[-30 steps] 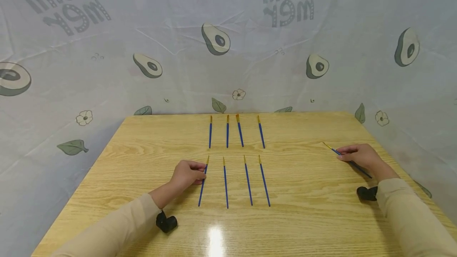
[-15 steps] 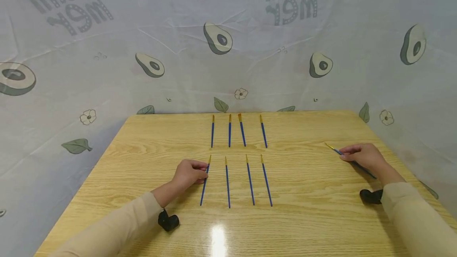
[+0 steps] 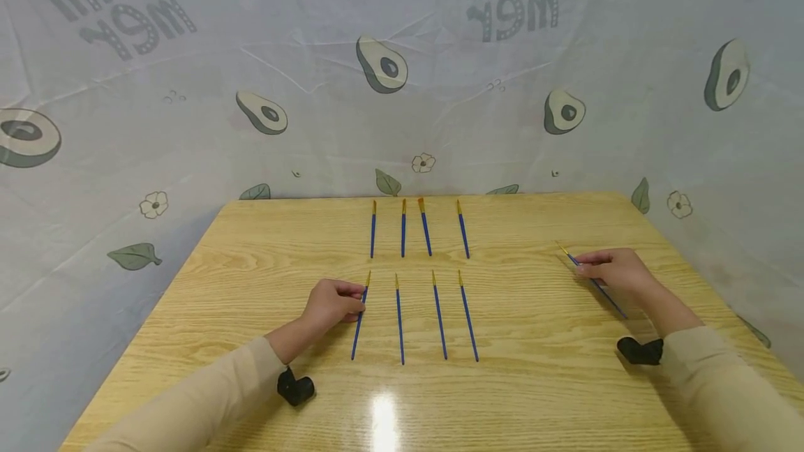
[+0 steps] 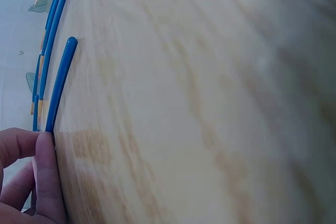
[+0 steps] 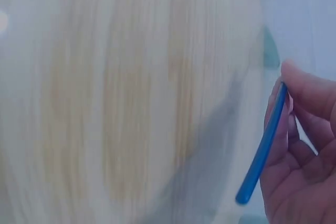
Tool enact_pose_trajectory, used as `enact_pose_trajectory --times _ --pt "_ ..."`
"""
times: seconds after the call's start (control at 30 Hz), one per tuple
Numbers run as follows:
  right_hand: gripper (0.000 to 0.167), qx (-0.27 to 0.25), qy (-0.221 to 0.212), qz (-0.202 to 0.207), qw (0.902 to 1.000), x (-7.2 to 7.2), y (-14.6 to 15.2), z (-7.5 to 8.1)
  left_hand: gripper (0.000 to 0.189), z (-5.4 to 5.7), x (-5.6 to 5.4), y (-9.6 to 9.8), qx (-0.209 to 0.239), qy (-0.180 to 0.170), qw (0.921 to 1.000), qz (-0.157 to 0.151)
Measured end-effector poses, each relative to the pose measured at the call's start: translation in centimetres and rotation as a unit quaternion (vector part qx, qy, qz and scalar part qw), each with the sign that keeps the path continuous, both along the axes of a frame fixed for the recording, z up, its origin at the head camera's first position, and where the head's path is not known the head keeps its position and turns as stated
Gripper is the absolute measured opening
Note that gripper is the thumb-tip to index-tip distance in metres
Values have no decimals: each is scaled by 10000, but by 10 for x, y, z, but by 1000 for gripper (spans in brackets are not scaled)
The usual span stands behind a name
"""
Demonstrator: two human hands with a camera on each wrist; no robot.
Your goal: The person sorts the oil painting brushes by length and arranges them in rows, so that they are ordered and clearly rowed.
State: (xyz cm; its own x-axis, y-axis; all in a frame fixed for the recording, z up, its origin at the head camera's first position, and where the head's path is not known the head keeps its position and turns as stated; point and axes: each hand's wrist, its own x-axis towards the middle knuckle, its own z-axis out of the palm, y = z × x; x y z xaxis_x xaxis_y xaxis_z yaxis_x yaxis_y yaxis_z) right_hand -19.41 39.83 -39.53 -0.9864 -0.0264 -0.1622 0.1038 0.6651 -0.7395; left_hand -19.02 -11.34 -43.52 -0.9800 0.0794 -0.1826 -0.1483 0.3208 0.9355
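My left hand (image 3: 333, 302) pinches a thin blue paintbrush (image 3: 359, 330), the leftmost of the near row, between thumb and fingers. In the left wrist view its handle (image 4: 63, 80) lies along the wood beside my fingertips. On the right of the table my right hand (image 3: 615, 272) pinches another blue paintbrush (image 3: 606, 294) that slants, its yellow end pointing up and left. The right wrist view shows that brush's blue handle (image 5: 262, 148) sticking out past the thumb, with a shadow on the table to its left.
Three more paintbrushes, among them one (image 3: 399, 326) beside my left hand's brush, complete the near row. Several shorter-looking brushes, one with a wide tip (image 3: 425, 229), form a row behind. A printed cloth (image 3: 314, 145) hangs at the table's (image 3: 534, 396) back edge.
My right hand has shifted left with its paintbrush over the last half second. The left hand keeps its pinch on the near-row brush; the other brushes stay put.
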Motion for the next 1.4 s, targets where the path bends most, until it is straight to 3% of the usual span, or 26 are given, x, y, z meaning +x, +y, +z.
enact_pose_trajectory --times 0.17,0.6,0.97,1.4 --pt "49 -382 -114 -55 9992 2 -25 4 26 0 -1 0 8 13 10000 -6" --pt "44 -738 -249 -219 9967 15 -83 8 28 -1 2 -1 70 9 10000 0" --pt "30 -704 -187 -447 9963 29 -123 -4 26 -1 1 0 87 21 10000 -8" --pt "24 -798 -74 -904 9927 38 -151 -18 27 0 0 0 85 -1 10000 2"
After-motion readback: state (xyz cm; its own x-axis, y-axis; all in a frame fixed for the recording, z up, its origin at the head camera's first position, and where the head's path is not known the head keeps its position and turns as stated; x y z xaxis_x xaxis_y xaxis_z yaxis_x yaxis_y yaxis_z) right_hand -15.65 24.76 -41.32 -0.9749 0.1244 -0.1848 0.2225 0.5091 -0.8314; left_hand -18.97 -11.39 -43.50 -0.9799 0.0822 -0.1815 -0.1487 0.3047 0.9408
